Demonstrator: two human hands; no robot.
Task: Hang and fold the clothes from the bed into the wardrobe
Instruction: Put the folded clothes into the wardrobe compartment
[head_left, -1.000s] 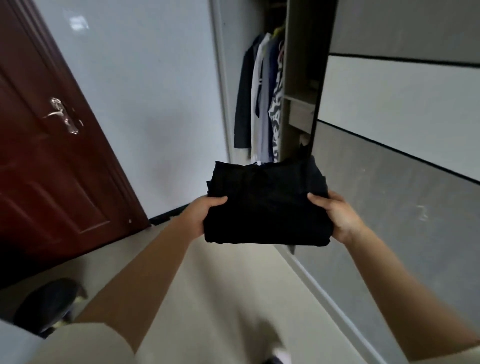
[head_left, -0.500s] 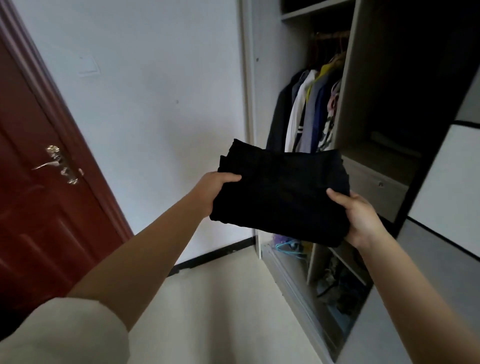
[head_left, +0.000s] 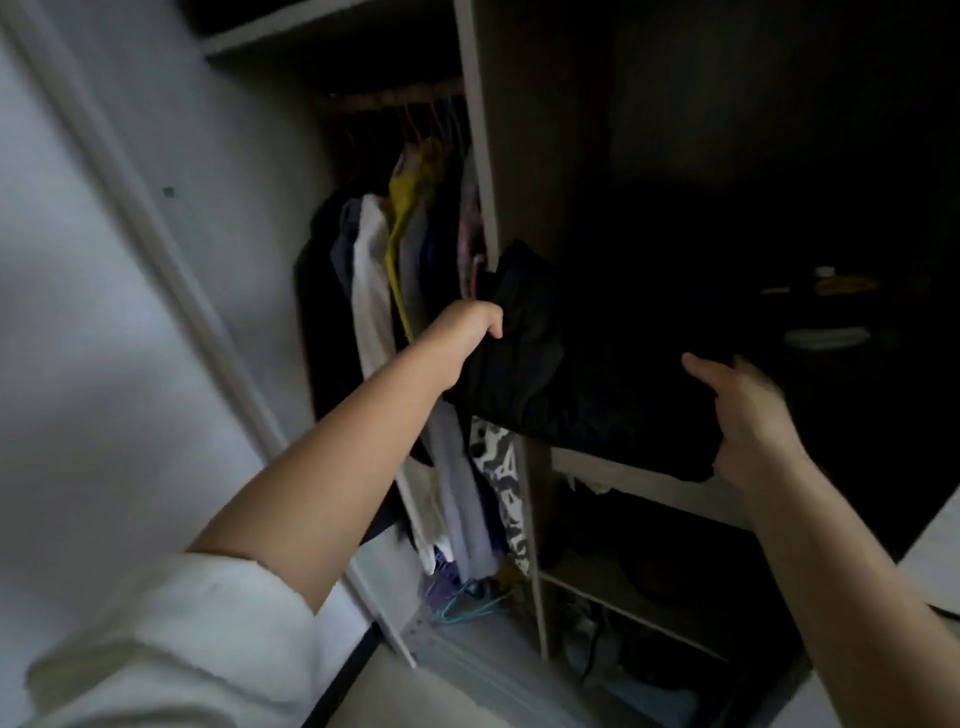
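Observation:
A folded black garment (head_left: 587, 384) lies partly over the front edge of a wardrobe shelf (head_left: 639, 483) in the dark right compartment. My left hand (head_left: 462, 338) grips its left edge, fingers curled over the fabric. My right hand (head_left: 748, 415) holds its right edge, thumb on top and fingers underneath. The far part of the garment blends into the dark compartment.
Several hung clothes (head_left: 395, 322) fill the left compartment under a rail (head_left: 395, 98). A vertical divider (head_left: 483, 197) separates the two compartments. Loose hangers (head_left: 462, 608) lie on the wardrobe floor. Lower shelves (head_left: 623, 597) hold dark items. A white wall (head_left: 78, 312) stands left.
I have stepped closer to the wardrobe, and both hands have carried the black garment forward and up onto the shelf of the right compartment.

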